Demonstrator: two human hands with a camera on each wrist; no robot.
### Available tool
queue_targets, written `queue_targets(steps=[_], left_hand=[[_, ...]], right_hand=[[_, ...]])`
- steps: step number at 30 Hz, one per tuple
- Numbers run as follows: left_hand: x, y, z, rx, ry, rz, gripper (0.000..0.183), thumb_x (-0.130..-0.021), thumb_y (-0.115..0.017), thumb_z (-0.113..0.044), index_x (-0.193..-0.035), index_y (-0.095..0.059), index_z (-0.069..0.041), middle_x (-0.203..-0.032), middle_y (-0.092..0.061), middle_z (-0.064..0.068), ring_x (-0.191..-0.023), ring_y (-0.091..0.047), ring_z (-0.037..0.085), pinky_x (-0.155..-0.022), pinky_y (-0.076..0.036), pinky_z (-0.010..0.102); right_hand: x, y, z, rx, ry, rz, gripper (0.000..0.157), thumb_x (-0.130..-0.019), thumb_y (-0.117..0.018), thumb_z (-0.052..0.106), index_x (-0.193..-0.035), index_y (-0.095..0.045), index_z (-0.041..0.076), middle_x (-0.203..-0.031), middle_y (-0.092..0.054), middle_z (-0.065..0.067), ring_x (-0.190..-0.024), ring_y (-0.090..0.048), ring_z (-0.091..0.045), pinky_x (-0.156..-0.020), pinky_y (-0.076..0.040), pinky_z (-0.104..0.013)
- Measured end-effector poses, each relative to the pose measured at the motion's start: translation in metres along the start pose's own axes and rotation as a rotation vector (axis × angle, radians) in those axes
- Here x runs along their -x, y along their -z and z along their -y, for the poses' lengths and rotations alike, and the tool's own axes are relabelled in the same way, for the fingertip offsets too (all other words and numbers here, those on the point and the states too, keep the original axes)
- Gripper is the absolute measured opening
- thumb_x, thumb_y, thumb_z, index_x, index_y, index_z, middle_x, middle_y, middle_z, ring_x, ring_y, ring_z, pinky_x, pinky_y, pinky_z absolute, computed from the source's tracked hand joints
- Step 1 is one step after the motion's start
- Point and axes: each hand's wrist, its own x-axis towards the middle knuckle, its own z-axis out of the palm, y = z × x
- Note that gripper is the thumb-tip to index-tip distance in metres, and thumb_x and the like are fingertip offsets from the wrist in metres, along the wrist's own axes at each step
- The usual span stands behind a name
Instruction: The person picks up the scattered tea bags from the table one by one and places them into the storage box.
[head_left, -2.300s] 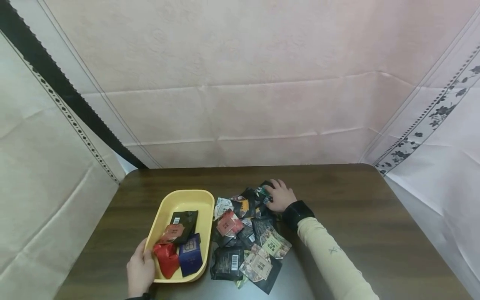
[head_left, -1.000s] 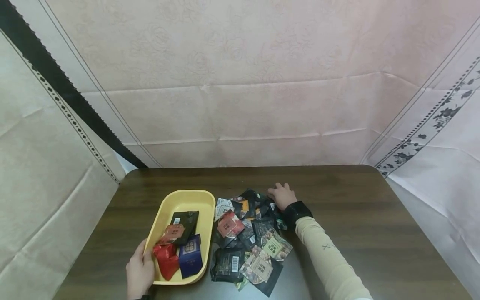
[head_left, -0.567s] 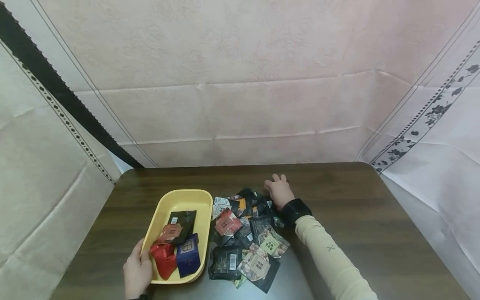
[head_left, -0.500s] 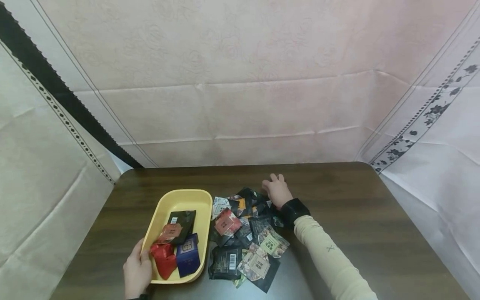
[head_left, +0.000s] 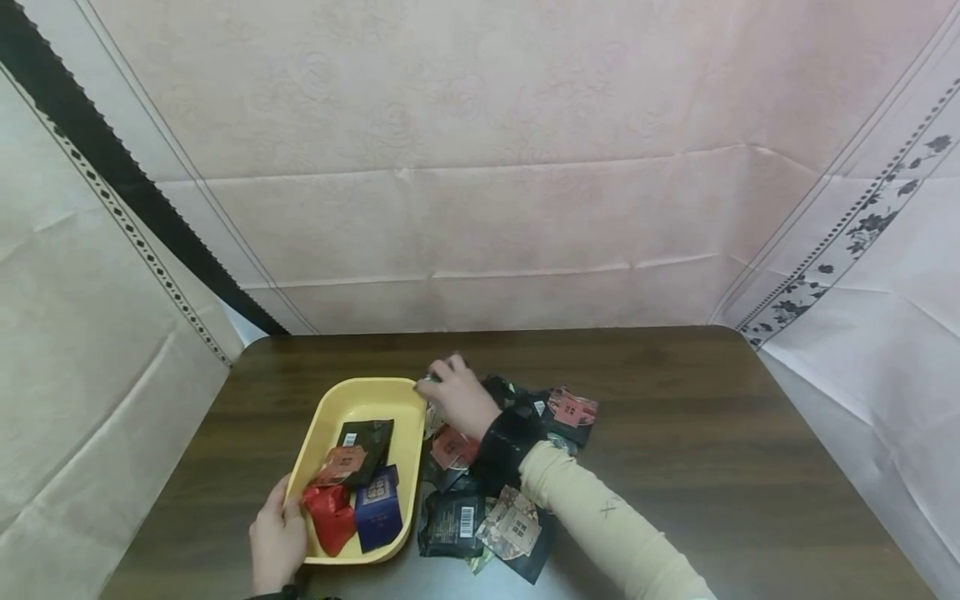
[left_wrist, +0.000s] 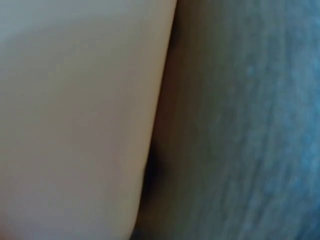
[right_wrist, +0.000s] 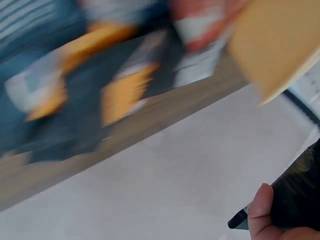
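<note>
My left hand (head_left: 276, 533) grips the left side of the yellow tray (head_left: 377, 400), thumb at the rim. Inside the tray lie a black packet with a reddish label (head_left: 367, 450), a red pouch (head_left: 331, 518) and a dark blue box (head_left: 378, 510). My right hand (head_left: 461, 400) is raised by the tray's far right corner and pinches a black packet (right_wrist: 300, 195), mostly out of the right wrist frame. Beneath that arm spreads a pile of flat packets, partly covered by hand and cuff. The left wrist view shows only a blurred pale surface and wood.
Right of the tray lie a black packet with a barcode (head_left: 452, 525), a packet with a beige label (head_left: 513, 525) and a red-labelled packet (head_left: 572, 411). All stand on a brown wooden table (head_left: 697, 433). Pale cloth (head_left: 480, 208) hangs behind.
My right hand has moved left from the pile's far right end to the tray's corner, now with a packet. A red-labelled packet shows where the hand was. The left hand stays at the tray.
</note>
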Motion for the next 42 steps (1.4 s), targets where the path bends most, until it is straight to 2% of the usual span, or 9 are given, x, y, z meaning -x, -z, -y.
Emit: queue_targets(steps=[3, 9, 13, 16, 19, 23, 26, 36, 42], left_hand=[[0.000, 0.000, 0.000, -0.006, 0.006, 0.001, 0.038, -0.093, -0.035, -0.001, -0.130, -0.040, 0.009, -0.119, -0.046, 0.037, -0.102, -0.047, 0.051, -0.082, -0.037, 0.060], [0.000, 0.001, -0.001, -0.006, 0.008, -0.008, 0.037, -0.094, -0.035, -0.001, -0.129, -0.041, 0.008, -0.119, -0.046, 0.037, -0.102, -0.047, 0.051, -0.082, -0.037, 0.060], [0.000, 0.000, -0.003, -0.008, 0.018, 0.015, 0.038, -0.093, -0.034, -0.001, -0.130, -0.039, 0.009, -0.119, -0.045, 0.038, -0.102, -0.047, 0.050, -0.082, -0.038, 0.060], [-0.001, -0.002, -0.004, -0.012, 0.035, 0.030, 0.039, -0.093, -0.033, -0.001, -0.131, -0.038, 0.009, -0.120, -0.044, 0.038, -0.104, -0.046, 0.050, -0.083, -0.037, 0.060], [-0.001, -0.002, -0.005, -0.009, 0.048, 0.034, 0.039, -0.093, -0.033, -0.001, -0.131, -0.037, 0.009, -0.121, -0.044, 0.038, -0.105, -0.046, 0.050, -0.084, -0.037, 0.060], [-0.002, -0.002, -0.005, -0.011, 0.048, 0.036, 0.039, -0.094, -0.032, -0.001, -0.131, -0.037, 0.010, -0.120, -0.044, 0.038, -0.103, -0.047, 0.049, -0.081, -0.039, 0.060], [-0.002, 0.000, -0.004, -0.017, 0.035, 0.026, 0.039, -0.094, -0.033, -0.001, -0.130, -0.038, 0.010, -0.119, -0.045, 0.038, -0.102, -0.048, 0.049, -0.081, -0.039, 0.060], [-0.001, -0.001, -0.002, -0.013, 0.016, 0.014, 0.039, -0.092, -0.034, 0.001, -0.130, -0.039, 0.010, -0.116, -0.046, 0.039, -0.099, -0.048, 0.051, -0.081, -0.038, 0.060], [-0.001, 0.000, 0.001, -0.010, -0.009, -0.002, 0.039, -0.092, -0.036, 0.000, -0.129, -0.040, 0.008, -0.114, -0.048, 0.039, -0.097, -0.049, 0.051, -0.080, -0.037, 0.060]], right_hand=[[-0.012, -0.002, 0.023, 0.049, 0.054, 0.046, 0.026, -0.086, -0.061, 0.011, -0.109, -0.065, 0.023, -0.110, -0.052, -0.004, -0.095, -0.042, -0.018, -0.072, -0.044, -0.026], [-0.031, -0.014, 0.063, 0.135, 0.158, 0.116, 0.019, -0.093, -0.051, 0.024, -0.107, -0.064, 0.030, -0.107, -0.051, 0.001, -0.093, -0.041, -0.016, -0.072, -0.040, -0.020], [-0.036, -0.020, 0.080, 0.103, 0.152, 0.188, 0.022, -0.093, -0.052, 0.025, -0.109, -0.063, 0.034, -0.106, -0.050, 0.004, -0.095, -0.038, -0.015, -0.073, -0.038, -0.020], [-0.037, -0.022, 0.087, 0.073, 0.136, 0.207, 0.024, -0.092, -0.054, 0.023, -0.110, -0.063, 0.036, -0.106, -0.050, 0.005, -0.095, -0.037, -0.014, -0.072, -0.037, -0.020], [-0.037, -0.024, 0.089, 0.029, 0.130, 0.234, 0.027, -0.091, -0.054, 0.033, -0.116, -0.060, 0.036, -0.116, -0.050, 0.004, -0.103, -0.038, -0.015, -0.077, -0.041, -0.023], [-0.034, -0.026, 0.089, -0.031, 0.111, 0.309, 0.055, -0.085, -0.047, 0.056, -0.136, -0.039, 0.039, -0.140, -0.035, 0.000, -0.126, -0.029, -0.023, -0.091, -0.042, -0.040], [-0.033, -0.026, 0.087, -0.031, 0.107, 0.316, 0.065, -0.082, -0.043, 0.064, -0.141, -0.027, 0.040, -0.147, -0.026, -0.001, -0.133, -0.019, -0.029, -0.093, -0.038, -0.049], [-0.023, -0.025, 0.074, 0.012, 0.092, 0.280, 0.067, -0.083, -0.041, 0.065, -0.143, -0.024, 0.039, -0.145, -0.028, -0.003, -0.133, -0.022, -0.031, -0.093, -0.038, -0.051], [-0.013, -0.018, 0.056, 0.060, 0.064, 0.244, 0.068, -0.084, -0.043, 0.064, -0.142, -0.028, 0.034, -0.144, -0.031, -0.005, -0.131, -0.026, -0.032, -0.092, -0.039, -0.051]])
